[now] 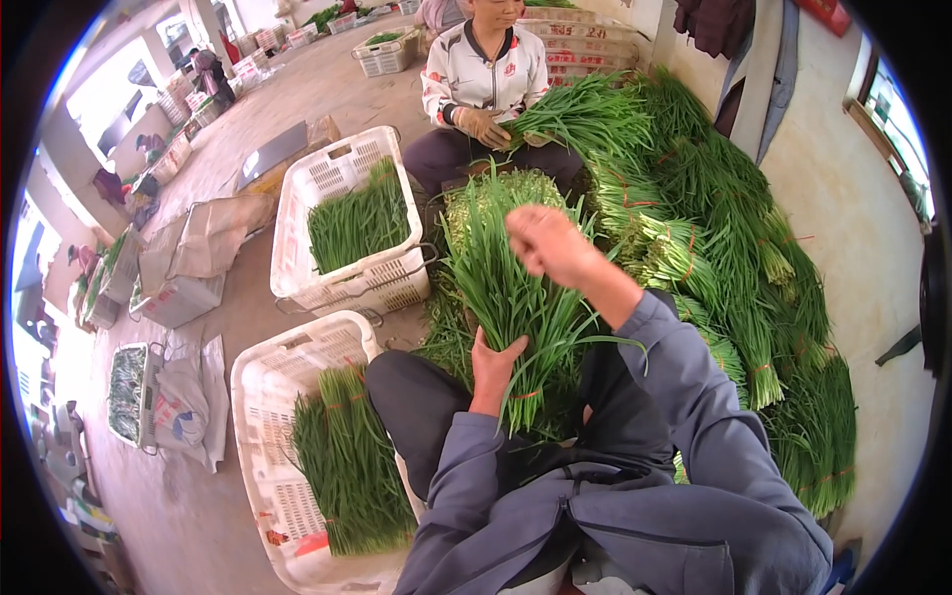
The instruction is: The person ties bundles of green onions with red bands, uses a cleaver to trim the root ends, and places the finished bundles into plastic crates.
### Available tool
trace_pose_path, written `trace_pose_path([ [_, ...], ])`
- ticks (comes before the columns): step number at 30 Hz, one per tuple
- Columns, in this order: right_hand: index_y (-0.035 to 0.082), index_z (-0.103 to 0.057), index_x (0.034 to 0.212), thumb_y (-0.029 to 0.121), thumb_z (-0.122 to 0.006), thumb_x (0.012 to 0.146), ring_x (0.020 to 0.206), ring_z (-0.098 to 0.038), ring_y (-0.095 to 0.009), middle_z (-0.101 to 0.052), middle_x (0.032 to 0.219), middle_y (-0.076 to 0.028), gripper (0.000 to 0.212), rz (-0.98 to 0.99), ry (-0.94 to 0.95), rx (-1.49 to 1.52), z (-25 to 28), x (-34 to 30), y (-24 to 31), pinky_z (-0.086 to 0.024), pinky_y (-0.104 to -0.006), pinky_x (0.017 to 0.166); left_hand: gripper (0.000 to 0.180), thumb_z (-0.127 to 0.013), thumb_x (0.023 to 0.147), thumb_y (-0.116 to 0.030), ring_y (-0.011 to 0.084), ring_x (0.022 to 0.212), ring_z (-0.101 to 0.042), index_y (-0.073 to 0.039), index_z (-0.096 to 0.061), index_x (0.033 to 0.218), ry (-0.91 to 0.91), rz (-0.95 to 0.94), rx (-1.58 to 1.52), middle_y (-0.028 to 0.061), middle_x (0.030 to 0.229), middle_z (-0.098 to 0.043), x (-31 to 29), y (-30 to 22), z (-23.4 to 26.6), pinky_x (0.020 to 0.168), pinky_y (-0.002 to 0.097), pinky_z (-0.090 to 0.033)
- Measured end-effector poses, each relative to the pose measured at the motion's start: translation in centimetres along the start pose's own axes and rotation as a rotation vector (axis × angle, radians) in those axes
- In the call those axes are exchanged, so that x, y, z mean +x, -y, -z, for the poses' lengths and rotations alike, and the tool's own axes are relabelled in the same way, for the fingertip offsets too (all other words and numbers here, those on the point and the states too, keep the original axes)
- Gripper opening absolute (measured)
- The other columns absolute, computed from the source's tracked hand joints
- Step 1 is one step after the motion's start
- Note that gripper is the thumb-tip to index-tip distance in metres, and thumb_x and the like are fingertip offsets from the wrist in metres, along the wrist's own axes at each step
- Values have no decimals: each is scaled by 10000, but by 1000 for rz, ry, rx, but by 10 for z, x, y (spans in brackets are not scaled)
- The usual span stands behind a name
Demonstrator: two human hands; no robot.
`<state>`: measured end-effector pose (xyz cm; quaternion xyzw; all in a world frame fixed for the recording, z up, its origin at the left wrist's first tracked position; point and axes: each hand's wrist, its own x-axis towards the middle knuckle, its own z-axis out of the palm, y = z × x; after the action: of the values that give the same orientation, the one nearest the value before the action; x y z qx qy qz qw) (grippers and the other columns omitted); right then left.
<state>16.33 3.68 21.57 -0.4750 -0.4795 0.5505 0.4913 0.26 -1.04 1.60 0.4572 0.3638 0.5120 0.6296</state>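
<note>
A loose bunch of long green chives point(511, 297) stands between my knees, leaves pointing away from me. My left hand point(493, 367) is wrapped round its lower part, with the thumb across the front. Just below that hand a thin red band shows near the bunch's near end. My right hand point(555, 245) is raised over the upper right side of the leaves, its fingers curled closed; whether anything is in them is hidden. Beyond the bunch lies a heap of cut pale green stalks point(521, 193).
A co-worker point(486, 74) in gloves sits opposite, handling more chives. On my left, two white plastic crates point(260, 397) point(288, 253) hold chives. Banded bundles point(729, 228) are piled along the wall on my right. Sacks point(223, 233) and further crates stand across the floor.
</note>
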Motion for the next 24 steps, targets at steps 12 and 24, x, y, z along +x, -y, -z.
trace_pose_path([
  [12,-26,-679,1066,96,-615,958,591,-645,-102,-690,771,-60,175,207,-247,-585,28,-2,6,-517,-258,513,488,-774,819,16,202,954,-676,28,-553,1254,12,48,-106,120,1129,-684,-6,-12,-1,840,331,-557],
  [24,32,-717,1001,184,-620,946,840,-657,-397,-697,905,-197,189,391,-148,-900,19,33,11,-533,-451,778,523,-792,794,20,211,970,-673,30,-560,1263,36,50,-32,127,1158,-681,-5,-5,1,862,339,-550],
])
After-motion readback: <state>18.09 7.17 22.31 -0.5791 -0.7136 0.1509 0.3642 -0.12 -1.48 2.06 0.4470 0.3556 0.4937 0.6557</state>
